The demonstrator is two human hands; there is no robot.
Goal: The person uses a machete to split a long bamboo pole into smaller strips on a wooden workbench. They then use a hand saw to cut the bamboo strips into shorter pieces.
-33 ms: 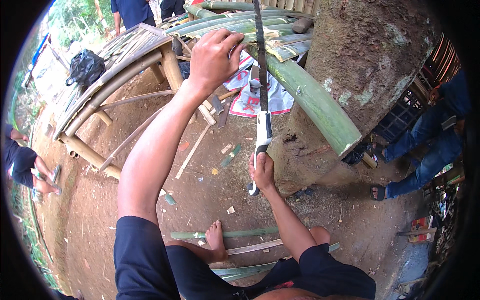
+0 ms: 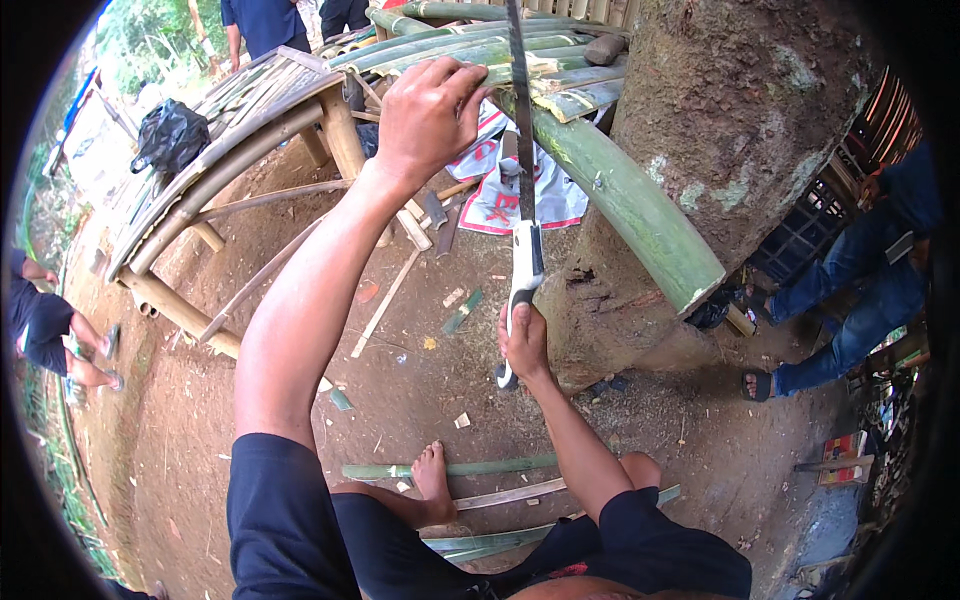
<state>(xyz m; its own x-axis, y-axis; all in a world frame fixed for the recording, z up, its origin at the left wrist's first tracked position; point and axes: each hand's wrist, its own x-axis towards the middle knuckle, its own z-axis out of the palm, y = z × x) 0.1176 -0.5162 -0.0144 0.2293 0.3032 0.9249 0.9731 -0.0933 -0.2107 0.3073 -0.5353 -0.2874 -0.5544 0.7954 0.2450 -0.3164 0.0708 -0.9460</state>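
Observation:
My right hand (image 2: 525, 342) is wrapped around the white and black handle of a hand saw (image 2: 526, 255). Its long dark toothed blade points away from me, upright in the view, and crosses a thick green bamboo pole (image 2: 630, 205) near the pole's far part. My left hand (image 2: 430, 115), fingers curled, grips the pole just left of the blade; its palm and what lies under it are hidden. The pole slants down to the right, its cut end beside a tree trunk. How deep the blade sits in the bamboo cannot be made out.
Split bamboo lengths (image 2: 480, 50) lie beyond my hands, with a stone (image 2: 605, 50) on them. A bamboo bench (image 2: 190, 215) curves at left, bearing a black bag (image 2: 172, 137). The tree trunk (image 2: 730, 120) stands at right. Other people stand around; bamboo strips (image 2: 500, 466) lie by my feet.

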